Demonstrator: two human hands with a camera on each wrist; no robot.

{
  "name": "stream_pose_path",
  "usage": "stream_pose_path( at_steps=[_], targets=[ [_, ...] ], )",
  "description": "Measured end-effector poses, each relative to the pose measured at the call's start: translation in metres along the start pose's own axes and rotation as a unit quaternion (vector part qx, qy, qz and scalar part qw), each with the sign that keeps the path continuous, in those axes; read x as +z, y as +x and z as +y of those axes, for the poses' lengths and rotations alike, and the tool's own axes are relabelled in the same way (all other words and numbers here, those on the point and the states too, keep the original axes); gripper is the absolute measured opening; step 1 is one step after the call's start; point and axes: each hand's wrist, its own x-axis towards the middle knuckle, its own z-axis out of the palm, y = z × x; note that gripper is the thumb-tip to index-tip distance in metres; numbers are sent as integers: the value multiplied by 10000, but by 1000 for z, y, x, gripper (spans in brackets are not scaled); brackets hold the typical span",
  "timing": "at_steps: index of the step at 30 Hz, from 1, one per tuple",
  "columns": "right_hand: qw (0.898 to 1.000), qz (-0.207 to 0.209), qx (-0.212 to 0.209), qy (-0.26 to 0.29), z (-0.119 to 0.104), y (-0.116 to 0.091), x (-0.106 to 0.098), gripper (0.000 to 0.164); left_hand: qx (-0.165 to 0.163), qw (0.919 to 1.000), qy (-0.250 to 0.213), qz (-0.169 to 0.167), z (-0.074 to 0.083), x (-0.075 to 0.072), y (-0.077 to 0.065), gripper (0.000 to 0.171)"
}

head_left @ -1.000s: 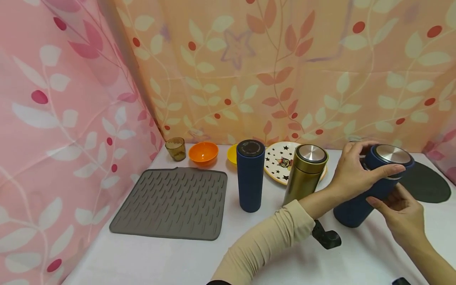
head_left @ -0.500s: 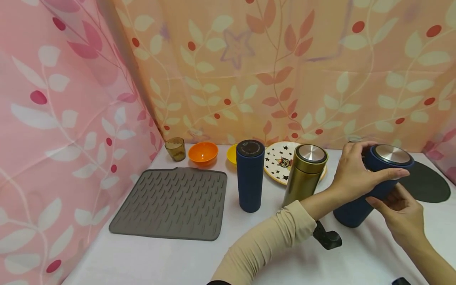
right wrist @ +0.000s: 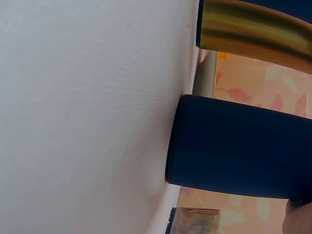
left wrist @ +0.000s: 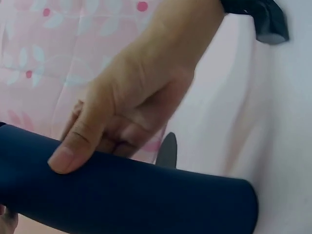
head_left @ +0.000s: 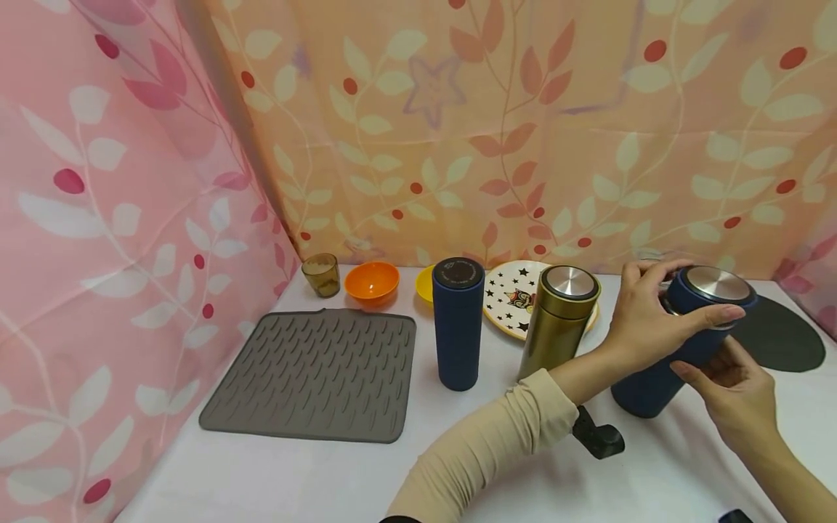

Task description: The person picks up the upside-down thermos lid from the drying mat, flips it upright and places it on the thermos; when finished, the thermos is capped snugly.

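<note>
A large dark blue thermos flask with a shiny silver-topped lid stands upright on the white table at the right. My left hand grips its top, thumb across the front and fingers round the far side. Lower down, my right hand holds the body with the thumb in front; its other fingers are partly hidden behind. The left wrist view shows the right thumb lying along the blue body. In the right wrist view the flask's base meets the tabletop.
Left of the hands stand a gold flask and a slimmer blue flask. A grey ridged mat lies at left. Behind are an amber glass, orange bowl, yellow bowl and star-patterned plate. A dark oval mat lies right.
Both hands stay on the blue thermos flask, which stands in the same spot. The left thumb shifts slightly along the lid's edge. Nothing else has visibly moved.
</note>
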Motion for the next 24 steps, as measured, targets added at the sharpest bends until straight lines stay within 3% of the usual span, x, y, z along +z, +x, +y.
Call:
stream_pose_path(
  at_steps=[8,13,21,24],
  targets=[
    [9970,-122,-150,747,-1,0,3,63,286,9992,-117,-239,-4,-5,1,53],
    [9988,-78,-94,478,2,0,2,60,169,9998,121,31,0,0,-2,68],
    [9998,28,-32,184,11,2,-3,63,283,9990,-214,-254,-4,-5,-5,59],
    [9995,-7,-70,292,3,1,0,61,176,9997,-123,-88,-2,-2,-5,63]
  ],
)
